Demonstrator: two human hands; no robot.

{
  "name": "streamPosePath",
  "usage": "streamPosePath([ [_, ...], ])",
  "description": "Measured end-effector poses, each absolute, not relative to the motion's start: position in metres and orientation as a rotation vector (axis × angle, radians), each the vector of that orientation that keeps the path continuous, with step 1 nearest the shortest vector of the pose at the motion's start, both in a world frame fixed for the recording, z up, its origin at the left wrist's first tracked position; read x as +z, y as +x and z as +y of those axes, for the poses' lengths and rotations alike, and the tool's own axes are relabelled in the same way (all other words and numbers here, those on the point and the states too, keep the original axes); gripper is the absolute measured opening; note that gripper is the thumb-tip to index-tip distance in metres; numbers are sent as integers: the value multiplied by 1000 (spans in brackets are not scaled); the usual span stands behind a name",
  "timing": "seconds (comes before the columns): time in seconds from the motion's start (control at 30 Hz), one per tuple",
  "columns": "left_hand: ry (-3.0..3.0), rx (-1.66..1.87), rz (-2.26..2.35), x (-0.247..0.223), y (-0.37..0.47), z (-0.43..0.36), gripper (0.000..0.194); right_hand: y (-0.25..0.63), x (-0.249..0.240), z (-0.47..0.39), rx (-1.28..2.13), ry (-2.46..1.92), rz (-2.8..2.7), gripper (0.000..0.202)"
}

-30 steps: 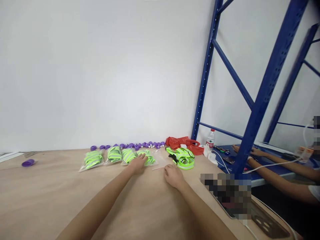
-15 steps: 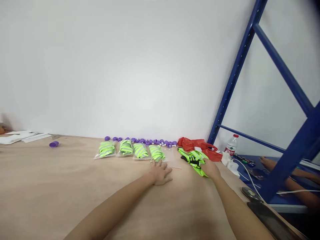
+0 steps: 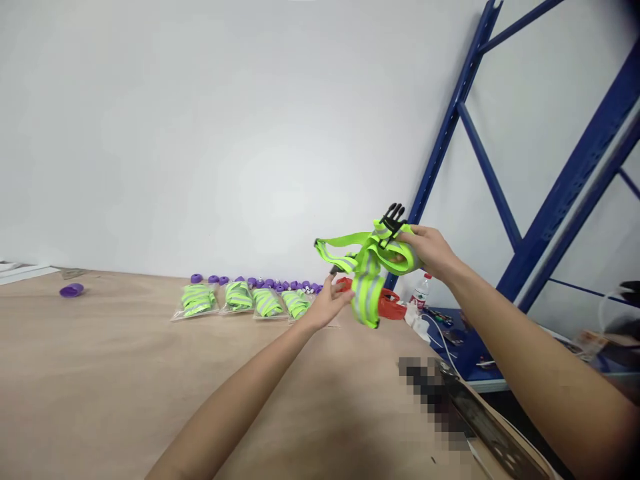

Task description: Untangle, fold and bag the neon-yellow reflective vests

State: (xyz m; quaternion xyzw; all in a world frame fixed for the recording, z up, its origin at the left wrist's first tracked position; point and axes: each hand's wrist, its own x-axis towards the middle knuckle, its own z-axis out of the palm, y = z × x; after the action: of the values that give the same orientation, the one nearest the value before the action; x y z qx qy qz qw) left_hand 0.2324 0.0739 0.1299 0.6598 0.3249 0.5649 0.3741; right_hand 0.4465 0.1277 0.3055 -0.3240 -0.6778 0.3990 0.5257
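Observation:
A bright yellow-green reflective strap with grey stripes hangs in loops above the table. My right hand is closed on its upper part, beside a black pronged buckle. Just left of the dangling loops is my left hand, thumb and fingers apart; a small dark piece of the strap is by its fingertip, and I cannot tell whether they touch. Behind and to the left, several clear plastic bags with folded yellow-green straps lie in a row.
Small purple caps line the wall behind the bags, and a purple cup-shaped piece lies far left. A red plastic bag, a bottle and a blue metal rack stand right. A dark flat object is at the near right.
My right hand has lifted the strap off the table, and its loops now hang loose. My left hand has risen from the tabletop toward it. The view has shifted right.

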Motion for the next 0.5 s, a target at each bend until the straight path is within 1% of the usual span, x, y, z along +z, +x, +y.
streamPosePath([
  [0.1,1445,1631,676,165,231,51,74,417,324,73,1003,-858,-1746,22],
  [0.2,1249,1765,620,187,208,20,69,403,321,37,1067,-873,-1784,25],
  [0.37,1056,1944,638,198,153,-21,51,418,292,27,1229,-809,-1702,34],
  [0.5,952,2029,686,201,127,-39,39,424,257,29,1340,-704,-1541,31],
])
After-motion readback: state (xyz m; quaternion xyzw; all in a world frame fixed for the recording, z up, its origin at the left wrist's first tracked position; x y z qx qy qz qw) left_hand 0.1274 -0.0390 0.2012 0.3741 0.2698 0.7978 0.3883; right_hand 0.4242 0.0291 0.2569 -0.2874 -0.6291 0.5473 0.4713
